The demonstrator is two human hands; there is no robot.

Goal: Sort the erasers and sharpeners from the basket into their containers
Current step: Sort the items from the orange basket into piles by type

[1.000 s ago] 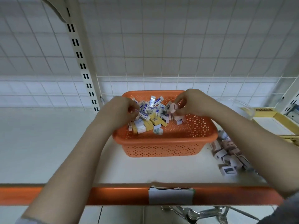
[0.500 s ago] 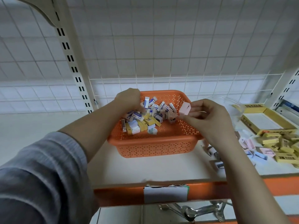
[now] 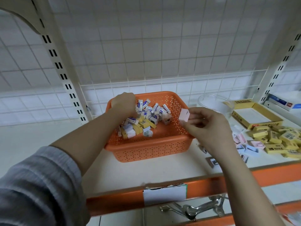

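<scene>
So we're somewhere around the middle of this one, by our reckoning. The orange basket [image 3: 151, 149] sits on the shelf [image 3: 162, 168] with a decent heap of small boxed erasers and sharpeners [image 3: 145, 118] in it, mostly bunched toward its left and back, so there's plenty left to pull out.

Our left hand [image 3: 124, 103] is down in that heap with the fingers curled under. Honestly can't tell whether its grip has hold of anything, since the back of the hand hides the fingertips.

Our right hand [image 3: 205, 123] is over the basket's right rim, and its grip is a fingertip pinch on a small pink box [image 3: 184, 117], held up clear of the pile.

On the done side: out to the right on the shelf there's a loose spread of yellow boxes [image 3: 275, 137] and, nearer the basket, a scatter of pink and pale-blue boxes [image 3: 247, 144]. They look grouped by kind but are lying on the shelf itself.

The clear bowl [image 3: 215, 103] behind our right hand and the open yellow carton [image 3: 254, 115] beside it both look empty as far as we can see, though the bowl is blurry. So our guess is the actual "into containers" part is mostly still ahead.
</scene>
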